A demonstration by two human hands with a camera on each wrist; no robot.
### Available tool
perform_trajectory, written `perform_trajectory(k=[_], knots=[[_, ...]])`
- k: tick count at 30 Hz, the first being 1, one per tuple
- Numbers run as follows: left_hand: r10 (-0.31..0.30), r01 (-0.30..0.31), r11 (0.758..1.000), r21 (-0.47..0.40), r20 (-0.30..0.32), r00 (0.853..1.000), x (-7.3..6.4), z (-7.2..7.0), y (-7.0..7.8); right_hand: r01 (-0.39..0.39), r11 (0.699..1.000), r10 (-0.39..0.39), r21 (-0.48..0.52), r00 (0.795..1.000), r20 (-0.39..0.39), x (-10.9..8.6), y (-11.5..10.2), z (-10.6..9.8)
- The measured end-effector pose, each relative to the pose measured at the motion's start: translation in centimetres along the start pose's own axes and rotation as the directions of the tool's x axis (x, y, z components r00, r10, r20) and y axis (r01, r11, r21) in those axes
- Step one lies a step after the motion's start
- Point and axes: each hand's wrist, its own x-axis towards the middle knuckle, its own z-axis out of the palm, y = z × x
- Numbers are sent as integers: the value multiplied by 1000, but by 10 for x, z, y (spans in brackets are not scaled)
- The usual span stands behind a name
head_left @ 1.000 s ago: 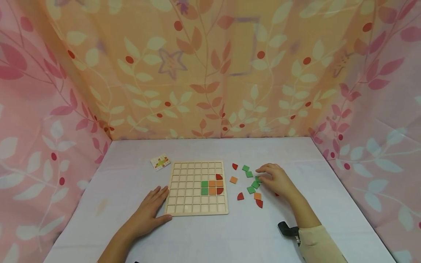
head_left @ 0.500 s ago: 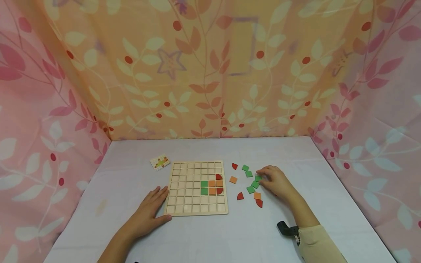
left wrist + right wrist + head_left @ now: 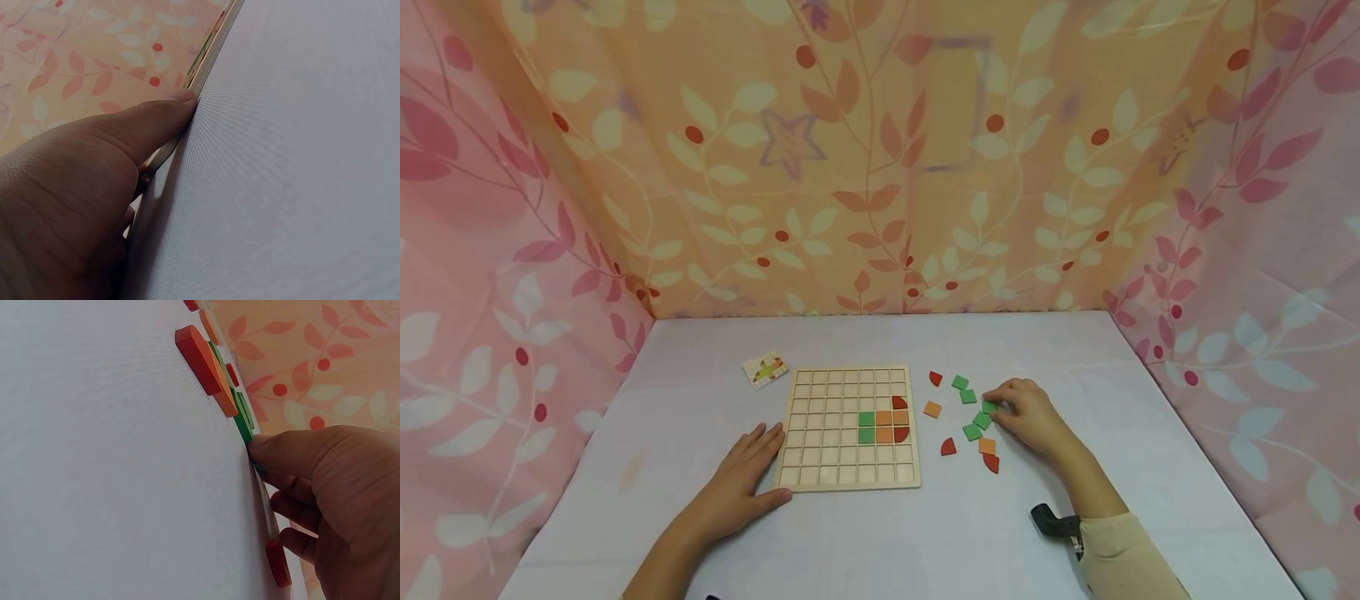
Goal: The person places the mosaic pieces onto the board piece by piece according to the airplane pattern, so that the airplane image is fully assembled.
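A wooden grid board [image 3: 827, 458] lies on the white table, with green and orange square tiles and red quarter-round tiles set in cells on its right side. My left hand [image 3: 737, 479] rests along the board's left edge, fingers extended and thumb touching the near corner. Right of the board, my right hand [image 3: 1033, 421] pinches a green square tile [image 3: 990, 407] between thumb and fingers at table level. The right wrist view shows the thumb [image 3: 275, 450] against that tile, whose far side is hidden. Other green tiles [image 3: 973, 432] lie just left of the fingertips.
A small pattern card [image 3: 765, 370] lies beyond the board's far left corner. Loose orange tiles [image 3: 932, 409] and red quarter-round tiles [image 3: 948, 447] are scattered between board and right hand. Another red tile [image 3: 278, 562] sits below the right fingers. Patterned curtains [image 3: 880, 208] enclose the table.
My right hand has come down slightly and its thumb and fingers have closed on the green tile. The left hand and the board have stayed in place.
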Motion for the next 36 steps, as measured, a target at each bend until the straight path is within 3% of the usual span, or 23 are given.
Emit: perform_trajectory(k=[9,19,25,32,36], knots=[[3,-3,1000,-4,-4,1000,-1,1,-2,15,1000,-15,-8,1000,-9,1,2,2],[4,-4,1000,-2,-1,1000,0,-1,-3,41,999,-42,-25,997,-68,0,-2,-1],[9,-9,1000,-16,-2,1000,0,-1,-2,2,1000,-2,3,998,-57,3,-18,-10],[2,-2,1000,-16,1,1000,-1,1,-3,68,997,-65,43,996,-66,11,-44,-20],[-2,2,1000,-11,3,1000,-1,1,-3,63,996,-59,58,997,-57,16,-61,-21]])
